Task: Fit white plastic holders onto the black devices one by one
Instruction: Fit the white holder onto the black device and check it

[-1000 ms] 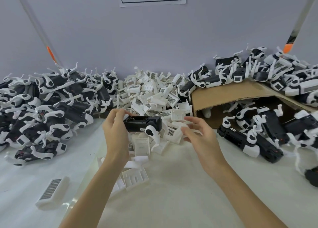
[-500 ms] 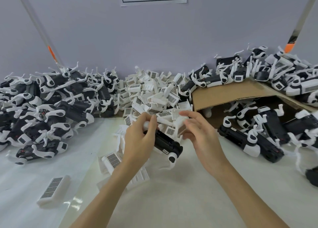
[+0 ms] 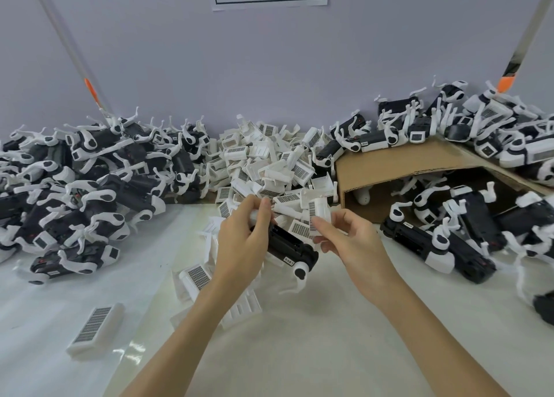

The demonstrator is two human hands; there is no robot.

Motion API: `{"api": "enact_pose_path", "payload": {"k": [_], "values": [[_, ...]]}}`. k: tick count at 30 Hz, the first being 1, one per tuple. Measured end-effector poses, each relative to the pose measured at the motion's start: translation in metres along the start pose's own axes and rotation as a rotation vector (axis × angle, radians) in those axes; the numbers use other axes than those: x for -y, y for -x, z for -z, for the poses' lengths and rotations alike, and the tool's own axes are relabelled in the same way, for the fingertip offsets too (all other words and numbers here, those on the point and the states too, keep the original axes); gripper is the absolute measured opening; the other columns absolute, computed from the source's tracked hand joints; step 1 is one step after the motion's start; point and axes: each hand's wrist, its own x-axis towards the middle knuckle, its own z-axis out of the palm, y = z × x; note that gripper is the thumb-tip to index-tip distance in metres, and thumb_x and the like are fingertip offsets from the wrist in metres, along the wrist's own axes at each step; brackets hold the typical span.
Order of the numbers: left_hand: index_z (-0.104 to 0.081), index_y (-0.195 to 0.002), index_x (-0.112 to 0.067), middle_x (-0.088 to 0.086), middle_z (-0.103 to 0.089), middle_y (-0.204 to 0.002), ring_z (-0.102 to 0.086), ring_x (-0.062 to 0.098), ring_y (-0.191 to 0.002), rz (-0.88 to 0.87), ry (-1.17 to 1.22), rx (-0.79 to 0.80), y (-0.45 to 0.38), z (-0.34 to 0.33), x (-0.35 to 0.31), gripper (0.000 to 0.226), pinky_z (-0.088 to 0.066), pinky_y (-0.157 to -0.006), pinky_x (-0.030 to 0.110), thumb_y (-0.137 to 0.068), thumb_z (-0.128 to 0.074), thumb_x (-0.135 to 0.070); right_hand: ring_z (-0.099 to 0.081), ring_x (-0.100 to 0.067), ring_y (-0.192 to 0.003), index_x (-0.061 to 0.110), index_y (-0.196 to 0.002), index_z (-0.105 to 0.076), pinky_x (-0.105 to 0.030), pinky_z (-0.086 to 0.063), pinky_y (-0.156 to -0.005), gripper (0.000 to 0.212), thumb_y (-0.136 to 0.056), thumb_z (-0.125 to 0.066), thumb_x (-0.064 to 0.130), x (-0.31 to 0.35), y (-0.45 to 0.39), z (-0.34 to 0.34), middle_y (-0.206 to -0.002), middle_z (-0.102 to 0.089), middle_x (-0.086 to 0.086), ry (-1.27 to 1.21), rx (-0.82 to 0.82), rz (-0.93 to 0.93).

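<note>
Hands meet right in the middle of the head view, above the white table (image 3: 299,351). Left hand (image 3: 242,246) has its fingers curled round the upper end of a black device (image 3: 287,243), which slants down and to the right, lower end with its round white knob hanging free. Right hand (image 3: 347,237) pinches a white holder (image 3: 319,213) between thumb and fingertips, holding it just above and to the right of the device, close but not on it yet as far as I can tell.

So the whole thing turns on that slant: the device's long axis runs from the left hand down toward the right one, and the holder sits off its upper right side. My guess is the right hand has to bring the holder down and left onto the body while the left just steadies it.

Around them: pile of loose holders (image 3: 269,162) straight behind, heaps of devices (image 3: 90,180) on the left, more by the cardboard box (image 3: 398,162) on the right.
</note>
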Motion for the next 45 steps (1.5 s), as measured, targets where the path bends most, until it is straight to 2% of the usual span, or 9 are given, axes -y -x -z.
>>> {"api": "enact_pose_path", "payload": {"k": [6, 9, 20, 24, 29, 33, 37, 41, 45], "values": [[-0.059, -0.087, -0.007, 0.016, -0.066, -0.08, -0.056, 0.033, -0.078, 0.006, -0.005, 0.005, 0.0, 0.001, 0.0, 0.055, -0.049, -0.078, 0.051, -0.104, -0.038, -0.055, -0.077, -0.024, -0.089, 0.003, -0.11, -0.064, -0.025, -0.059, -0.075, 0.04, -0.083, -0.082, 0.027, 0.009, 0.002, 0.002, -0.106, -0.076, -0.017, -0.287, 0.124, -0.136], [-0.058, -0.088, -0.005, 0.019, -0.066, -0.084, -0.055, 0.033, -0.079, 0.01, 0.004, 0.009, 0.0, 0.002, 0.0, 0.057, -0.048, -0.078, 0.052, -0.104, -0.036, -0.056, -0.074, -0.015, -0.092, 0.008, -0.114, -0.072, -0.026, -0.056, -0.082, 0.05, -0.076, -0.083, 0.039, 0.011, 0.003, 0.003, -0.11, -0.078, -0.007, -0.173, 0.192, -0.177], [-0.06, -0.089, -0.009, 0.016, -0.068, -0.08, -0.058, 0.035, -0.078, 0.025, -0.01, 0.03, -0.002, 0.0, 0.002, 0.055, -0.049, -0.08, 0.055, -0.103, -0.038, -0.057, -0.071, -0.004, -0.097, 0.023, -0.082, -0.079, -0.024, -0.049, -0.086, 0.009, -0.084, -0.086, 0.029, 0.001, 0.006, -0.002, -0.098, -0.078, 0.01, 0.134, -0.045, 0.048], [-0.061, -0.089, -0.011, 0.011, -0.069, -0.081, -0.059, 0.031, -0.078, 0.03, -0.009, 0.041, -0.002, 0.0, 0.003, 0.053, -0.049, -0.079, 0.053, -0.104, -0.038, -0.056, -0.073, -0.016, -0.086, 0.011, -0.101, -0.072, -0.03, -0.06, -0.086, 0.01, -0.094, -0.077, 0.015, -0.002, 0.004, -0.006, -0.091, -0.077, -0.007, -0.07, 0.049, -0.05], [-0.065, -0.094, -0.023, 0.02, -0.067, -0.088, -0.059, 0.03, -0.08, 0.033, 0.033, 0.07, 0.001, 0.001, 0.004, 0.059, -0.048, -0.08, 0.048, -0.105, -0.025, -0.065, -0.075, -0.021, -0.099, 0.026, -0.135, -0.062, -0.035, -0.061, -0.09, 0.048, -0.091, -0.071, 0.007, 0.001, 0.003, -0.008, -0.101, -0.077, -0.011, -0.289, 0.094, 0.036], [-0.057, -0.113, -0.033, 0.016, -0.065, -0.098, -0.062, 0.021, -0.089, -0.035, 0.022, 0.209, 0.002, 0.003, 0.005, 0.063, -0.05, -0.091, 0.049, -0.101, -0.014, -0.078, -0.073, -0.027, -0.111, 0.02, -0.119, -0.07, -0.036, -0.061, -0.091, 0.034, -0.087, -0.079, 0.015, 0.001, 0.012, -0.014, -0.118, -0.075, -0.007, -0.215, 0.126, 0.17], [-0.052, -0.115, -0.036, 0.01, -0.063, -0.092, -0.057, 0.013, -0.077, -0.089, 0.001, 0.233, 0.001, 0.002, 0.009, 0.068, -0.049, -0.076, 0.041, -0.096, -0.01, -0.086, -0.074, -0.018, -0.101, 0.02, -0.105, -0.064, -0.032, -0.062, -0.077, 0.026, -0.088, -0.084, 0.015, -0.005, 0.015, -0.018, -0.107, -0.076, 0.004, 0.141, 0.176, 0.23], [-0.052, -0.112, -0.035, -0.003, -0.055, -0.074, -0.052, 0.008, -0.069, -0.048, -0.022, 0.221, -0.001, 0.004, 0.013, 0.069, -0.04, -0.066, 0.026, -0.095, -0.007, -0.085, -0.07, -0.015, -0.105, 0.024, -0.108, -0.062, -0.025, -0.056, -0.074, 0.026, -0.092, -0.081, 0.017, -0.007, 0.013, -0.015, -0.108, -0.071, 0.009, 0.244, 0.219, 0.245], [-0.053, -0.113, -0.033, 0.001, -0.061, -0.089, -0.057, 0.007, -0.078, -0.045, -0.037, 0.234, -0.003, 0.006, 0.012, 0.066, -0.042, -0.068, 0.019, -0.097, -0.01, -0.081, -0.06, -0.013, -0.123, 0.038, -0.126, -0.061, -0.021, -0.051, -0.094, 0.036, -0.098, -0.071, 0.018, -0.01, 0.015, -0.013, -0.121, -0.064, 0.014, 0.427, 0.275, 0.417]]}}
